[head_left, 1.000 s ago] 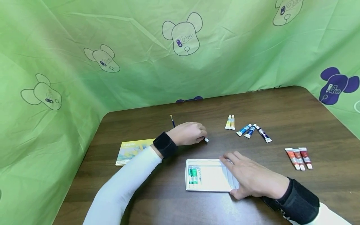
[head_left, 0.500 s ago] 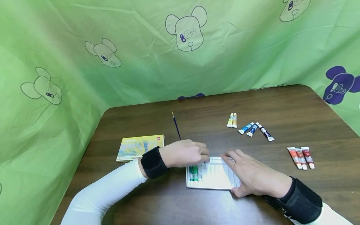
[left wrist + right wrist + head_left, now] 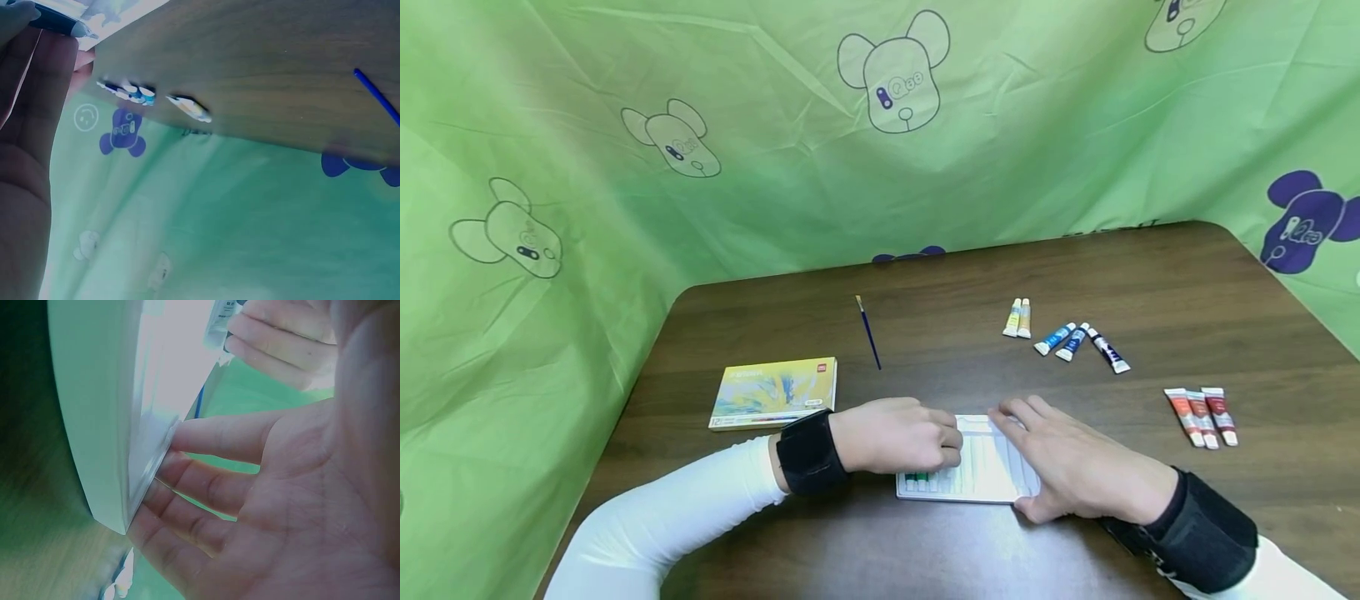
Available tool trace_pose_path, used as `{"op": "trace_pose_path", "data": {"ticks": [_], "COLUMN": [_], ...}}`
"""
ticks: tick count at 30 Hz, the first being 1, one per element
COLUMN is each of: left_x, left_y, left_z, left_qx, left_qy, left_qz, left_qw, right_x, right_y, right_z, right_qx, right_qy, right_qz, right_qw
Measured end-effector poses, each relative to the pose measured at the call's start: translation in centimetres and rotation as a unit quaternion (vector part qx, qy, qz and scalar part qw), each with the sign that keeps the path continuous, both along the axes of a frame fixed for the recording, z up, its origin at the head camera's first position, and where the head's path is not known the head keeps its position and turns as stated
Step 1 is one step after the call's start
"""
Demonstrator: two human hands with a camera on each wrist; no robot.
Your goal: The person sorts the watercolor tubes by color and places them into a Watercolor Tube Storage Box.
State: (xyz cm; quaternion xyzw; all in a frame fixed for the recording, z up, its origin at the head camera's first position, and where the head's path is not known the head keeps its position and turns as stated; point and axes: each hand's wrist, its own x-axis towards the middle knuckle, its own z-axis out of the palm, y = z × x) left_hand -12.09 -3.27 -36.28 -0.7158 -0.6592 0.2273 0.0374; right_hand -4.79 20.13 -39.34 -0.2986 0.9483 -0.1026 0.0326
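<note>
A white plastic tray [image 3: 955, 500] with narrow slots lies on the table. My left hand [image 3: 898, 435] is over its left part, pinching a dark paint tube [image 3: 55, 22] between thumb and fingers, as the left wrist view shows; from above, the hand hides this tube. Green paint tubes [image 3: 917, 481] lie in the left slots, partly covered by the same hand. At the tray's right end, my right hand [image 3: 1075, 462] holds the tray with the thumb at the near edge and fingertips at the far edge. The right wrist view shows those fingertips against the rim.
Behind the left forearm lies a yellow paint box [image 3: 775, 393], with a thin paintbrush [image 3: 869, 336] to its right. Yellowish tubes [image 3: 1017, 318], blue tubes [image 3: 1055, 339] and red tubes [image 3: 1201, 418] lie in groups farther right. A green cloth [image 3: 760, 208] hangs behind the table.
My left hand has come from beside the paintbrush toward me with the dark paint tube and is now over the tray's left part. My right hand has stayed on the tray.
</note>
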Motion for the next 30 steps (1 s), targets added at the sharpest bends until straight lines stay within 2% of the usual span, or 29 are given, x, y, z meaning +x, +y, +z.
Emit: {"op": "trace_pose_path", "data": {"ticks": [7,16,30], "left_x": [0.32,0.54,0.12], "left_y": [-0.09,0.17,0.53], "left_z": [0.04,-0.26,-0.26], "left_qx": [-0.011,-0.019,-0.035], "left_qy": [-0.018,-0.027,-0.067], "left_qz": [-0.020,-0.026,-0.009], "left_qw": [0.9996,0.9991,0.9971], "right_x": [-0.03,-0.16,-0.23], "right_y": [-0.01,0.09,0.07], "right_z": [0.12,-0.05,-0.03], "right_qx": [0.001,0.000,0.002], "right_qy": [-0.005,-0.008,-0.014], "right_qz": [-0.002,0.000,0.000], "right_qw": [1.000,1.000,1.000]}}
